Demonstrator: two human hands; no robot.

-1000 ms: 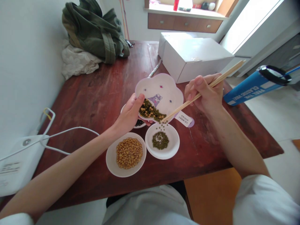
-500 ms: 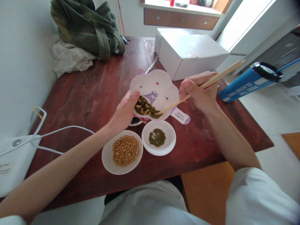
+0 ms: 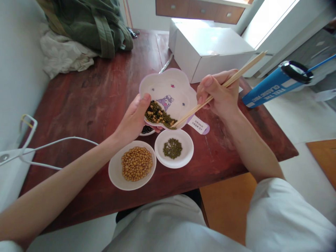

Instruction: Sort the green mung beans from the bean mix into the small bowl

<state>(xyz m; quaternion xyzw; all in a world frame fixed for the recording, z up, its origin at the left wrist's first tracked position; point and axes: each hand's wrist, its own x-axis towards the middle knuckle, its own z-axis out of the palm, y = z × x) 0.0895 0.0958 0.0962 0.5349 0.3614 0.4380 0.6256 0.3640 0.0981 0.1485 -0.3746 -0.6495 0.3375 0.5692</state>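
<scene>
My left hand [image 3: 136, 113] grips the left rim of a flower-shaped bowl [image 3: 181, 89] with a purple edge, thumb inside, tilting it toward me. Mixed beans [image 3: 157, 113], green, yellow and dark, have gathered along its near side. My right hand [image 3: 219, 91] is closed round a pair of wooden chopsticks [image 3: 231, 80], whose tips touch the beans at the bowl's near edge. Just below stands a small white bowl of green beans [image 3: 172, 148]. Left of that is a white bowl of yellow soybeans [image 3: 137, 163]. A dish of black beans [image 3: 147, 130] is mostly hidden under the tilted bowl and my left hand.
A white box [image 3: 210, 45] stands at the back of the dark red table [image 3: 86, 105]. A blue tumbler [image 3: 275, 85] with a straw is at the right. A green bag [image 3: 86, 24] lies back left. A white cable [image 3: 70, 139] runs from a power strip at the left.
The whole view has shifted, so the table and bowls sit slightly higher and further left. The chopstick tips have moved slightly toward the bowl's near rim. Both hands keep their hold.
</scene>
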